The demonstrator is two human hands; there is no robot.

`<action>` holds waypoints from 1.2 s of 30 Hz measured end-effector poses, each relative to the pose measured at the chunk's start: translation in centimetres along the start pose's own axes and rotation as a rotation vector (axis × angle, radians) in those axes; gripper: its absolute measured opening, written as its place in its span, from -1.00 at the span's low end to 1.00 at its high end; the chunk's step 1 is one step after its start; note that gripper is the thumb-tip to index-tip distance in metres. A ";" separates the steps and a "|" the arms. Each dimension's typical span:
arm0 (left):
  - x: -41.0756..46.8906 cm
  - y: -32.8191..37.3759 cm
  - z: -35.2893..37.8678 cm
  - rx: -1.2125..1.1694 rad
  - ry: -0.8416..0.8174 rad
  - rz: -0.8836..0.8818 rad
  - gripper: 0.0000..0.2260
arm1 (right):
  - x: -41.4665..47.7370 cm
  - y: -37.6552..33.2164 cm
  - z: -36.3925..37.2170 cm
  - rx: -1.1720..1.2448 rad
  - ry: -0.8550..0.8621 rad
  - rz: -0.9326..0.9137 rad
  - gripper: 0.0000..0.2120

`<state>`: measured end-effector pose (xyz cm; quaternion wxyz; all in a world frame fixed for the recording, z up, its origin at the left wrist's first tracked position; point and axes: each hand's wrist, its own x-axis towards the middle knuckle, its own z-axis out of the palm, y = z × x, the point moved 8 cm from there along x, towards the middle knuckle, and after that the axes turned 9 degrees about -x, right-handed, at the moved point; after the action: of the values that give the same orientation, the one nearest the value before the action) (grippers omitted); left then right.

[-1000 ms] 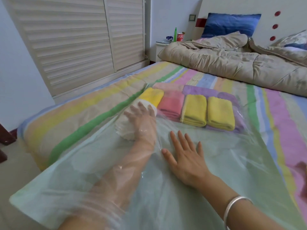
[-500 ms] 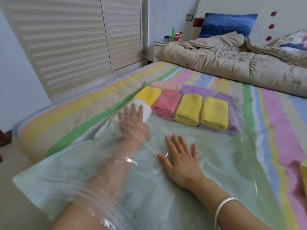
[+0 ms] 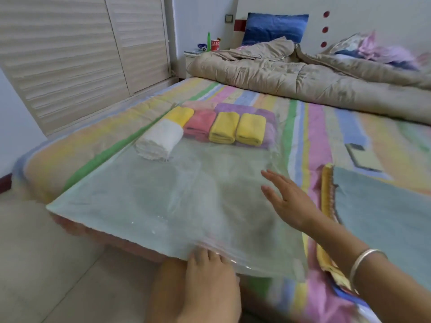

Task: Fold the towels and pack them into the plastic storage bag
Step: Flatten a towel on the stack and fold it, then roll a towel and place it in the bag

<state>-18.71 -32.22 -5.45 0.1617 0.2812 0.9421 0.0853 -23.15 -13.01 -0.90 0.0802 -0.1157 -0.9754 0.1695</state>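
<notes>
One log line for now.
white towel: in bag | left hand: bag mouth | right hand: open over bag | teal towel: outside bag

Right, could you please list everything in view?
clear plastic storage bag: one, transparent, on bed
white folded towel: one, white, in bag, left
yellow folded towels: three, yellow, in bag
pink folded towel: one, pink, between yellows
purple towels: unclear, purple, behind yellows
spread cloth towel: one, teal, right of bag
padded quilt: one, beige, bed's head
striped sheet: one, multicolour, covering bed
left hand: one, bag's near edge
right hand: one, over bag
</notes>
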 end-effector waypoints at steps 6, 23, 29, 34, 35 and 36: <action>-3.6 16.5 -3.9 -0.277 0.244 0.614 -0.76 | -12.7 11.9 -6.7 -0.088 0.232 0.214 -0.87; 3.9 25.0 6.2 0.286 0.355 0.201 -0.70 | -37.8 36.6 -15.4 -0.392 0.168 0.764 -0.56; -0.1 32.7 5.2 0.267 0.521 0.539 -0.84 | -39.5 37.4 -17.4 -0.443 0.224 0.570 -0.77; -2.3 40.0 7.9 -0.023 0.482 0.963 -0.83 | -39.6 38.6 -18.9 -0.734 0.238 0.482 -0.85; -2.2 40.8 8.4 -0.062 0.443 0.980 -0.85 | -39.8 38.9 -19.1 -0.834 0.219 0.488 -0.80; -2.0 41.1 8.8 -0.097 0.413 0.975 -0.86 | -40.1 39.5 -19.5 -0.925 0.188 0.532 -0.77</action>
<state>6.59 1.30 -2.78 -0.0727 0.6561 0.7092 0.2474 27.03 19.06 -1.30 0.0622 -0.3966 -0.8738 -0.2744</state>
